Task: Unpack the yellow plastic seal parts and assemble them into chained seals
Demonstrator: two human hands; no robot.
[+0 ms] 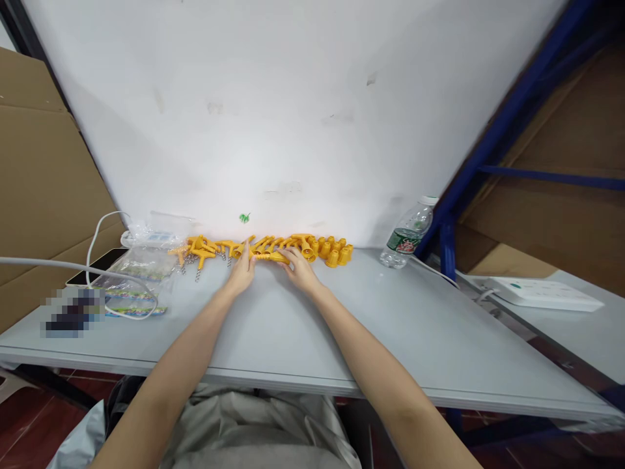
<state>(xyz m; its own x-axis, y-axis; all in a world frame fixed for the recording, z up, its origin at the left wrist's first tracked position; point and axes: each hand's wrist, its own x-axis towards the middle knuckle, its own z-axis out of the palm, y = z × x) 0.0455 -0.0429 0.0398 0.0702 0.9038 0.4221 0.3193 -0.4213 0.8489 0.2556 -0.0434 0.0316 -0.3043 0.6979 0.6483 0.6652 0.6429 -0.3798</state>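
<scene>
Both my hands reach to the back of the table, at either end of a row of yellow plastic pieces (pixel 270 256) with cone-shaped bodies and handles. My left hand (pixel 241 272) stands against the row's left end, fingers stretched out and thumb toward the pieces. At the other end, my right hand (pixel 301 272) touches the row with its fingers spread. Left of the hands lie several yellow T-handled corkscrews (pixel 202 254) with bare metal spirals. To the right, yellow cone-shaped caps (pixel 333 255) stand in a cluster. My fingers partly hide the row.
A water bottle (pixel 407 238) stands at the back right, before a blue metal frame (pixel 446 251). Clear plastic packaging (pixel 141 264), a white cable (pixel 92 267) and a phone (pixel 95 267) lie on the left. A white power strip (pixel 547 293) rests on the surface beyond.
</scene>
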